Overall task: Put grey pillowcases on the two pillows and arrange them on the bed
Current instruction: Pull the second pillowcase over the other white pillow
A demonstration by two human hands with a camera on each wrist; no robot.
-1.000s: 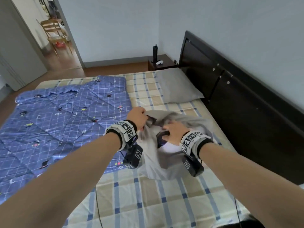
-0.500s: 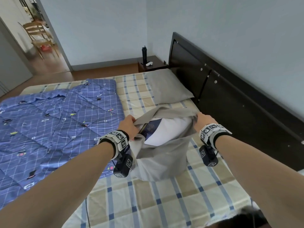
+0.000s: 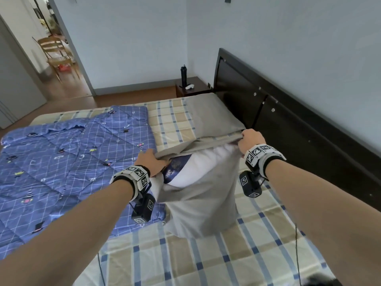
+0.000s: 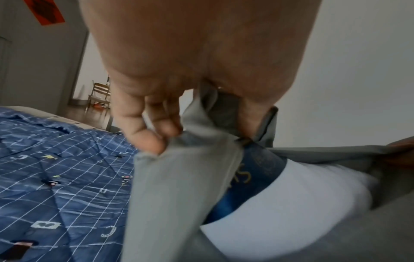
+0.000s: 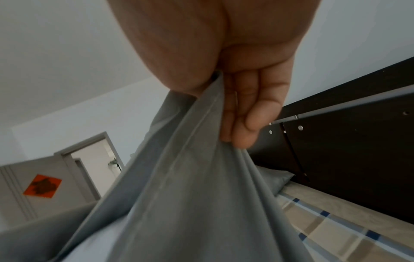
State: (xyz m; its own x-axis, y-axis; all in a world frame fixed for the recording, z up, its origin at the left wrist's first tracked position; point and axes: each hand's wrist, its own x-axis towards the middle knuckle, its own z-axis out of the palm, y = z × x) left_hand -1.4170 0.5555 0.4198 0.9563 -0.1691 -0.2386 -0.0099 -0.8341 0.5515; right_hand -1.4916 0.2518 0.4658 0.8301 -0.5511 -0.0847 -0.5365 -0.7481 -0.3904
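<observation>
A grey pillowcase (image 3: 202,205) hangs above the checked bed sheet (image 3: 237,256), its mouth held wide. Inside sits a white pillow (image 3: 203,166) with a blue label (image 3: 174,169); its upper part shows at the mouth. My left hand (image 3: 149,162) grips the left corner of the mouth, fingers curled round the hem (image 4: 179,145). My right hand (image 3: 250,139) grips the right corner, the cloth (image 5: 190,177) bunched in its fist. A second pillow in a grey case (image 3: 210,114) lies flat by the headboard.
A blue patterned quilt (image 3: 68,168) covers the left half of the bed. The dark headboard (image 3: 288,129) runs along the right. A nightstand (image 3: 192,89) with a black bottle (image 3: 183,76) stands at the far corner. An open doorway (image 3: 59,58) shows a wooden chair.
My hands moved apart and lifted from the bunched pillowcase, stretching its mouth open. The pillow now hangs upright inside the case, raised off the sheet.
</observation>
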